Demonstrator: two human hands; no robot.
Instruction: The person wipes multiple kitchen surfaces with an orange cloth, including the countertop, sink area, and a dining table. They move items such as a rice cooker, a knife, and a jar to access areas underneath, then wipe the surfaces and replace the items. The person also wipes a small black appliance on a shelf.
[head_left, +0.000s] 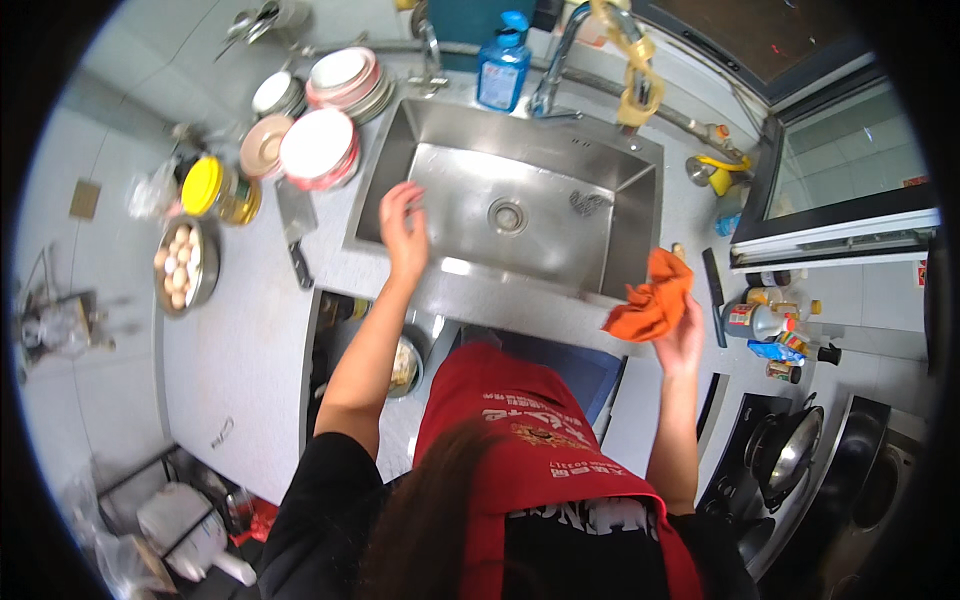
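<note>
Over the left front corner of a stainless steel sink (480, 279) is my left hand (405, 229), its fingers a little curled and apart, holding nothing. My right hand (681, 337) grips a crumpled orange cloth (651, 296) at the sink's right front corner. A dark mesh-like piece (589, 202) lies on the sink floor, right of the drain (508, 217). Behind the sink stand a blue pump bottle (502, 71) and a curved metal faucet (551, 82) with a yellowish tie wrapped round its spout.
Stacked bowls and plates (319, 146) stand left of the sink, near a cleaver (297, 217), a yellow-lidded jar (206, 187) and a bowl of eggs (206, 274). Rightward are a long dark knife (714, 281), condiment bottles (746, 320) and a wok (791, 454) on the stove. An open window juts in.
</note>
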